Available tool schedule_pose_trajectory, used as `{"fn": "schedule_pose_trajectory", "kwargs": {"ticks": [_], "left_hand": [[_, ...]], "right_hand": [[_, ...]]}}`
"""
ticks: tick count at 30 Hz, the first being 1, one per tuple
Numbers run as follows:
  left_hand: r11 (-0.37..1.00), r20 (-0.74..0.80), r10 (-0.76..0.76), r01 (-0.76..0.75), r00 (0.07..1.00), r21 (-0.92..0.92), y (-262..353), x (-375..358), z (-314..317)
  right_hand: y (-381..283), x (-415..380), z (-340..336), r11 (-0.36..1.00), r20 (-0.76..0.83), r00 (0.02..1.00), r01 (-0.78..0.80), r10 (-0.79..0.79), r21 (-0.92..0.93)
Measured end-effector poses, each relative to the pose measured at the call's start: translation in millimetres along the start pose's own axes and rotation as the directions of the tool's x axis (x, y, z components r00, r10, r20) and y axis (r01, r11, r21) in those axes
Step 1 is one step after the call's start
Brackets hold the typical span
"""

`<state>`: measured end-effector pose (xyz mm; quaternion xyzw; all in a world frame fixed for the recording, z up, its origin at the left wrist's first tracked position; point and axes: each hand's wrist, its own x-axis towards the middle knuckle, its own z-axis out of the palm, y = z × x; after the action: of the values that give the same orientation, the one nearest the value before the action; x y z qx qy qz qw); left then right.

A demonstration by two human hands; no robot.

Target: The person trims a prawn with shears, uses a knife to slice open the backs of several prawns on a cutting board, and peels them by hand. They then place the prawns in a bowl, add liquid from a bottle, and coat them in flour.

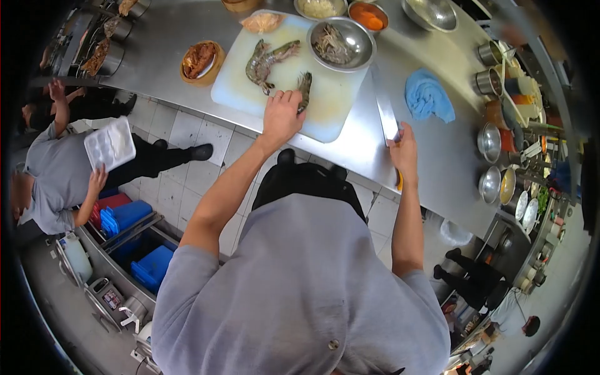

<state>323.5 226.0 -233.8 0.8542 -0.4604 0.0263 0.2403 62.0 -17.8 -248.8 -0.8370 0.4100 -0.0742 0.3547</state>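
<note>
A white cutting board (240, 87) lies on the steel counter. My left hand (284, 115) is over its near edge, with bent fingers closed on the lower end of a prawn (305, 84). Further up the board lie more prawns (257, 65), grey-brown with dark bands. To the right, my right hand (404, 150) is wrapped around a knife; its yellow handle end shows below the hand. The wide knife blade (385, 111) points away from me, beside the board and close to the counter. A steel bowl (361, 59) with prawn pieces stands on the board's far right corner.
A blue cloth (428, 95) lies right of the knife. Left of the board stands a round container (217, 65) of reddish food. Bowls of orange (367, 19) and pale chopped food (320, 7) stand behind. At left, a co-worker (56, 178) holds a white tray (110, 144).
</note>
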Motion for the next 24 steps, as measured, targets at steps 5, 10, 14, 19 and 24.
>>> {"fn": "schedule_pose_trajectory", "kwargs": {"ticks": [5, 10, 14, 19, 24], "left_hand": [[0.98, -0.024, -0.15, 0.145, 0.988, -0.14, 5.2, -9.0, 8.5], [0.944, -0.057, -0.267, 0.249, 0.962, -0.214, 12.5, -14.0, 16.0], [0.941, -0.1, -0.282, 0.254, 0.954, -0.224, 13.8, -15.5, 22.4], [0.898, -0.067, -0.346, 0.309, 0.936, -0.313, 20.4, -14.9, 25.0], [0.897, -0.051, -0.35, 0.319, 0.935, -0.305, 23.2, -13.3, 21.6]], "right_hand": [[0.4, -11.9, 5.0, 1.0, 0.102, 0.995, 0.018, -0.018, 0.008], [10.1, -53.8, 4.4, 0.976, 0.104, 0.994, -0.058, 0.037, 0.208], [12.4, -98.6, 5.7, 0.841, 0.283, 0.958, -0.193, 0.05, 0.506], [-15.6, -113.6, 21.2, 0.889, 0.369, 0.929, -0.17, 0.0, 0.426], [-12.8, -116.5, 39.9, 0.869, 0.349, 0.937, -0.151, -0.026, 0.471]]}}
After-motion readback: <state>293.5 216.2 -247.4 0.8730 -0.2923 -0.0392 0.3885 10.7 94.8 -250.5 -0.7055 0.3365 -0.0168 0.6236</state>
